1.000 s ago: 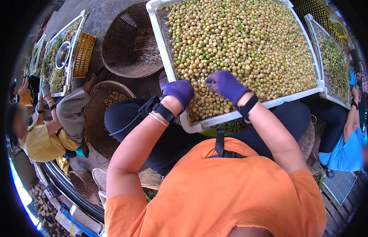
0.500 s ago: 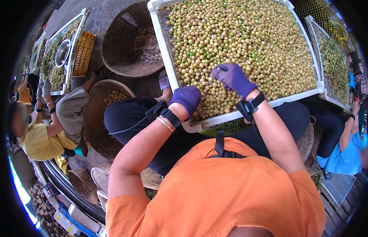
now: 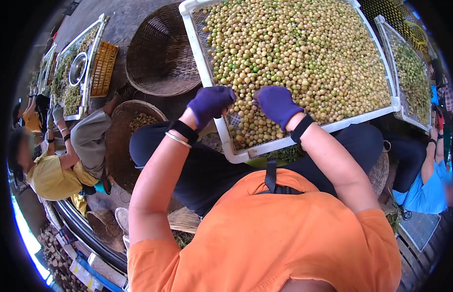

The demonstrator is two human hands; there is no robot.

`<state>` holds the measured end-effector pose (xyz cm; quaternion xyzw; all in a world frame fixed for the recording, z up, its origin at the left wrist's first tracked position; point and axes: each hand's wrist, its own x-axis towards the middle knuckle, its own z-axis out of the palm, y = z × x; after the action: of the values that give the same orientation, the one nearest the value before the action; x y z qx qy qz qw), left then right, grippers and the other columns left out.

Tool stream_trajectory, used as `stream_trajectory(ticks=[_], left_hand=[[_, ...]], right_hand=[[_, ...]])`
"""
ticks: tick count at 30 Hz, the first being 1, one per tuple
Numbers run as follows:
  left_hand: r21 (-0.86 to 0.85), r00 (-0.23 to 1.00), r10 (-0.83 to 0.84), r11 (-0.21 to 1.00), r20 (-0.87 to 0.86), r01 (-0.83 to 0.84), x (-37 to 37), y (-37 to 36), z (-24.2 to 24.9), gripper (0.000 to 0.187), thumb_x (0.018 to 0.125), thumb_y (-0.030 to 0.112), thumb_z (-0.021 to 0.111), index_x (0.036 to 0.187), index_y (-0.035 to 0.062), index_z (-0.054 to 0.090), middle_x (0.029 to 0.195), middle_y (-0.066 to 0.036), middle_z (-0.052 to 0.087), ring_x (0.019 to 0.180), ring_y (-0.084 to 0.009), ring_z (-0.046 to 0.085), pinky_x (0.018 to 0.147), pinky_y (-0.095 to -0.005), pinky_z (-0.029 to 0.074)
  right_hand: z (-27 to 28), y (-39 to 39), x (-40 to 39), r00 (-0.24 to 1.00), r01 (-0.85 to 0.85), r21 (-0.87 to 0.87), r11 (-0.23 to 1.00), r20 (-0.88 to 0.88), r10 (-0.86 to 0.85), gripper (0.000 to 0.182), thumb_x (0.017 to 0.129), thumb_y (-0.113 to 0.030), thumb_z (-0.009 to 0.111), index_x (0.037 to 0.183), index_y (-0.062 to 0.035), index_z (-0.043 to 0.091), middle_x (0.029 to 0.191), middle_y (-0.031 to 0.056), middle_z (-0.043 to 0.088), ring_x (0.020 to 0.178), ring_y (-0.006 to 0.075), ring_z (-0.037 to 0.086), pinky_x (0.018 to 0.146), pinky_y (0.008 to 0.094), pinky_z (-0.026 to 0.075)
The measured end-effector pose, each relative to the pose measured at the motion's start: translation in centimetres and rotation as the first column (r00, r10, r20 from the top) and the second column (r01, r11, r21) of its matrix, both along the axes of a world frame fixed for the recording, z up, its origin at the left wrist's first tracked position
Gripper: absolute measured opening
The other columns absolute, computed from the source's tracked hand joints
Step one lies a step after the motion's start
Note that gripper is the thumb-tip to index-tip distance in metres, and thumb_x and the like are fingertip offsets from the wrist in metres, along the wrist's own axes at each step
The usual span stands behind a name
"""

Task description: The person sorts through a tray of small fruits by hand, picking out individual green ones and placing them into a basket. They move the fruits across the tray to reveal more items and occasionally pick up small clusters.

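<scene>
With purple-gloved left hand [image 3: 212, 104] and right hand [image 3: 279, 104] apart, fingers curled, grip unclear, handle small round yellow-green fruit [image 3: 294, 63] lightly, inside white plastic mesh tray [image 3: 200, 61].

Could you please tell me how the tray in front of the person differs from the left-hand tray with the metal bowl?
The near tray holds mostly loose, tan round fruit with some green ones, while the left tray holds similar fruit mixed with green plant matter. The left tray also bears a metal bowl; the near tray shows none. Both have white rims.
</scene>
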<state>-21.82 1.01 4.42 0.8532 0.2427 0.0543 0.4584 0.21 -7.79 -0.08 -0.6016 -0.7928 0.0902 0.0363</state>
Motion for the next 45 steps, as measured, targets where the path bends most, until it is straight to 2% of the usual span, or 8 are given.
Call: stream_trajectory(ticks=[15,23,26,28,32,34,38,45], left_hand=[[0.427,0.602,0.197,0.864,-0.774,0.266,4.9,-6.0,0.3,0.014,0.082,0.011,0.058,0.087,0.0078,0.07,0.089,-0.01,0.068,0.082,-0.0266,0.069,0.064,-0.0375,0.055],[0.088,0.715,0.105,0.994,-0.691,-0.061,4.5,-3.7,-0.1,0.02,0.08,0.024,0.065,0.085,0.006,0.072,0.091,-0.013,0.07,0.086,-0.0294,0.068,0.066,-0.041,0.053],[-0.424,0.792,0.224,0.744,-0.568,-0.515,4.3,-2.6,2.0,0.023,0.085,0.028,0.059,0.082,0.0054,0.066,0.078,-0.011,0.064,0.07,-0.0206,0.062,0.063,-0.0316,0.049],[-0.179,0.937,-0.017,0.98,0.35,0.084,2.1,-1.1,-2.0,0.02,0.089,0.023,0.053,0.086,0.0046,0.06,0.078,-0.006,0.058,0.065,-0.0147,0.056,0.058,-0.0284,0.046],[-0.978,0.796,0.599,0.102,-0.084,-0.18,4.0,0.4,0.2,0.019,0.095,0.028,0.05,0.097,0.0087,0.052,0.089,-0.003,0.056,0.072,-0.0096,0.051,0.053,-0.0224,0.04],[-0.876,0.82,0.551,0.307,-0.154,-0.371,4.6,1.5,-0.8,0.023,0.094,0.03,0.052,0.095,0.0072,0.058,0.079,-0.002,0.057,0.066,-0.0102,0.053,0.052,-0.0215,0.041],[0.04,0.853,0.351,0.93,-0.385,-0.365,6.1,2.2,-2.4,0.026,0.089,0.027,0.055,0.085,0.0055,0.068,0.08,-0.011,0.066,0.068,-0.023,0.063,0.064,-0.033,0.051],[0.371,0.854,0.201,0.929,-0.48,-0.01,5.6,0.4,-4.2,0.024,0.088,0.028,0.055,0.099,0.0099,0.066,0.094,-0.017,0.064,0.089,-0.0344,0.064,0.077,-0.0428,0.052]], right_hand=[[0.3,0.2,1.2,0.986,0.025,-0.079,0.997,-0.163,-0.038,0.02,0.087,-0.021,0.059,0.078,-0.0061,0.068,0.074,0.0087,0.067,0.068,0.0219,0.067,0.056,0.0362,0.051],[4.1,0.2,6.5,-0.484,-0.171,-0.568,0.805,-0.663,-0.571,0.03,0.092,-0.032,0.057,0.103,-0.0034,0.06,0.077,0.0024,0.061,0.059,0.0089,0.058,0.046,0.0219,0.047],[4.3,1.0,7.2,-0.086,0.162,-0.608,0.777,-0.793,-0.603,0.03,0.09,-0.032,0.06,0.1,-0.0034,0.063,0.076,0.0025,0.061,0.063,0.01,0.06,0.048,0.0218,0.047],[2.7,1.8,6.9,0.349,0.331,-0.456,0.826,-0.755,-0.556,0.026,0.088,-0.029,0.063,0.095,-0.0042,0.067,0.077,0.0069,0.064,0.069,0.0173,0.064,0.059,0.0296,0.05],[0.6,2.2,5.1,0.833,0.232,-0.143,0.962,-0.481,-0.273,0.018,0.086,-0.021,0.06,0.096,-0.009,0.067,0.087,0.0155,0.065,0.079,0.0309,0.065,0.07,0.0404,0.052],[0.5,1.7,4.1,0.96,0.134,-0.057,0.989,-0.242,-0.144,0.016,0.086,-0.017,0.057,0.096,-0.0098,0.066,0.09,0.0163,0.065,0.082,0.0323,0.065,0.07,0.0414,0.052],[0.6,1.8,2.5,0.973,0.212,-0.085,0.974,-0.071,-0.218,0.012,0.086,-0.014,0.054,0.089,-0.0107,0.065,0.093,0.0157,0.064,0.083,0.0319,0.066,0.071,0.0433,0.052],[0.5,1.4,4.2,0.581,0.28,-0.385,0.88,-0.661,-0.474,0.024,0.085,-0.028,0.066,0.095,-0.0056,0.068,0.072,0.0081,0.066,0.066,0.0174,0.063,0.058,0.034,0.049]])
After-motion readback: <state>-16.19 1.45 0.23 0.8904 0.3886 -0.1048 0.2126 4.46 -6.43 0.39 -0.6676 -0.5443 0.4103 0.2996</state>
